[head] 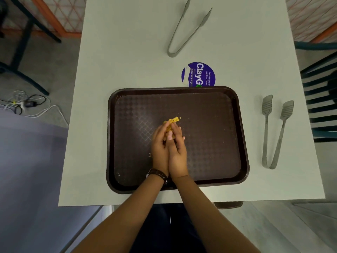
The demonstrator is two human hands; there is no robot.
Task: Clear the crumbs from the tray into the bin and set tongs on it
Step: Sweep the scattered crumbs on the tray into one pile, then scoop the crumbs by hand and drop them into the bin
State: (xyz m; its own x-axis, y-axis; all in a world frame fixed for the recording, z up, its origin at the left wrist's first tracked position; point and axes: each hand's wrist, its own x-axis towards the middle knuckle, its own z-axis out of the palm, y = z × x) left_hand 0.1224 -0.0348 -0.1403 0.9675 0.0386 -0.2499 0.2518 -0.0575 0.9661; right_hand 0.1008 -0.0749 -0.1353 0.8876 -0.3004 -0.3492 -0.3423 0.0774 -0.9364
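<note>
Both hands, left [160,143] and right [177,143], were pressed together at the middle of the brown tray [237,143], fingers closed around a clump of yellow crumbs [173,121]. Small specks [118,174] dotted the tray.

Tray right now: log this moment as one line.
left hand + right hand: cupped together around yellow crumbs | tray: few specks left | both tongs: on table, untouched

Textured brown plastic tray [237,125] — brushed metal tongs [273,136] — matt table [127,52].
</note>
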